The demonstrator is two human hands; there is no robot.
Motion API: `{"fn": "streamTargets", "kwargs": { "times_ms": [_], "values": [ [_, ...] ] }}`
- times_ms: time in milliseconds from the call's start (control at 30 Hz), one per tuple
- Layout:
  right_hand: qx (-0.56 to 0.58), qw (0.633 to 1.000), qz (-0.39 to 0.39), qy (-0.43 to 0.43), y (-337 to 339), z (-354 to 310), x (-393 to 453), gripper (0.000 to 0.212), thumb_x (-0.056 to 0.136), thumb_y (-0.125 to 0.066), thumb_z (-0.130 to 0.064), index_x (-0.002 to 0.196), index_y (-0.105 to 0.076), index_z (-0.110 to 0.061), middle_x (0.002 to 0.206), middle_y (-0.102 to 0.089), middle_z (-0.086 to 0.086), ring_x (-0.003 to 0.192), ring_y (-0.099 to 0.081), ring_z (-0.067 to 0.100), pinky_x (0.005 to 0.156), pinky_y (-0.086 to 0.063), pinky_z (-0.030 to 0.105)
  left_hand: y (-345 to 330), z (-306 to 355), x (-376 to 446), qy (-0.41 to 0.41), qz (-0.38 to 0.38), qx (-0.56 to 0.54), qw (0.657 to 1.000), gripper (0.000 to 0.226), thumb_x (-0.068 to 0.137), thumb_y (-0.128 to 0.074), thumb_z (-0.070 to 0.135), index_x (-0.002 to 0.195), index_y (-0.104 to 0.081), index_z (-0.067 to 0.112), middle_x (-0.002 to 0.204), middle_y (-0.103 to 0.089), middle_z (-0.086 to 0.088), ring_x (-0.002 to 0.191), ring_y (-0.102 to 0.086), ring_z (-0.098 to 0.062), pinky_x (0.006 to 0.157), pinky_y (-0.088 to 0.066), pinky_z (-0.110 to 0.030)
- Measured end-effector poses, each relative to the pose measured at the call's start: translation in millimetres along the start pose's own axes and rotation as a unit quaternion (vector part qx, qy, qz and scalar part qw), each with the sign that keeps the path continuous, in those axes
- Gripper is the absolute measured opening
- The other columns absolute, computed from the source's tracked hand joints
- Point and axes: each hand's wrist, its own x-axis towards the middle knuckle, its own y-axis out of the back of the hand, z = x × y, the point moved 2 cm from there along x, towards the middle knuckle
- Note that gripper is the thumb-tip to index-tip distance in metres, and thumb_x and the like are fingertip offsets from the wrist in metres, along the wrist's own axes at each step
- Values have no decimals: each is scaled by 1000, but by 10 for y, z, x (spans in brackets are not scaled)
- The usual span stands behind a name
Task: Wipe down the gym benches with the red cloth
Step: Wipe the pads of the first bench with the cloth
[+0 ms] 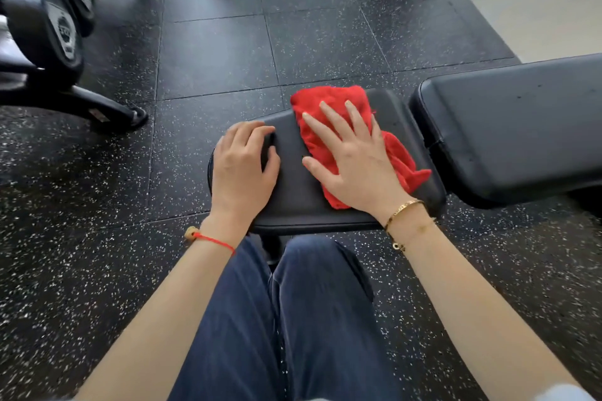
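two hands on a black bench seat [293, 202], red cloth [329, 104] under the right one.

right hand [355, 159] lies flat with straight fingers spread, pressing the cloth onto the seat pad; left hand [242, 169] has its fingers curled over the pad's left edge, gripping it. the back pad [508, 127] sits just beside the seat and runs off frame at right. black speckled rubber floor tiles [228, 52] give way to pale flooring at far right. dumbbells on a rack [49, 26] are cut off at left, their markings blurred; the bench frame is hidden behind blue trousers [293, 319].

A gym: dumbbells [58, 26] racked, padded bench [508, 127], speckled rubber floor [97, 205].
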Motion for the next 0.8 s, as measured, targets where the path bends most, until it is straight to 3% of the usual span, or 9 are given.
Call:
{"fn": "streamTargets", "kwargs": {
  "times_ms": [67, 300, 500, 733, 800],
  "values": [
    [-29, 998, -47, -10, -90, -6, 28, 65, 90, -36, -60, 149, -15, -43, 161, -6, -11, 149, 0, 24, 117, -6, 55, -8, -18, 1, 8, 11, -9, 1000, 28, 90, -57, 19, 116, -65, 13, 123, -63, -3, 119, -54, -26, 104, -40, -40],
    [-35, 999, -23, -9, -85, 166, -326, 58, 94, -35, -46, 149, -17, -44, 161, -10, -8, 147, -13, 20, 116, -18, 44, -17, -32, -14, 11, 20, -14, 1000, 26, 89, -57, 19, 113, -66, 16, 121, -63, 1, 119, -53, -23, 104, -39, -37],
    [0, 991, -52, -120, -36, 530, 20, 53, 99, -33, -42, 149, -16, -45, 162, -3, -4, 149, -2, 22, 119, -8, 47, -14, -26, -23, 11, 24, -17, 999, 27, 88, -57, 17, 113, -66, 15, 121, -64, 0, 118, -53, -23, 104, -38, -37],
    [-9, 1000, -8, -19, -111, 130, -517, 53, 97, -31, -37, 149, -21, -40, 161, -13, -5, 148, -13, 19, 117, -14, 42, -17, -52, -58, -3, 7, -18, 1000, 30, 89, -56, 15, 118, -63, 12, 126, -61, -3, 122, -51, -25, 106, -38, -38],
    [7, 999, -2, -53, -76, 352, -624, 52, 98, -34, -37, 148, -24, -41, 160, -14, -5, 148, -12, 20, 118, -13, 42, -19, -41, -64, -3, 3, -16, 1000, 31, 90, -55, 14, 119, -63, 11, 127, -61, -4, 123, -50, -26, 107, -36, -37]
  ]
}}
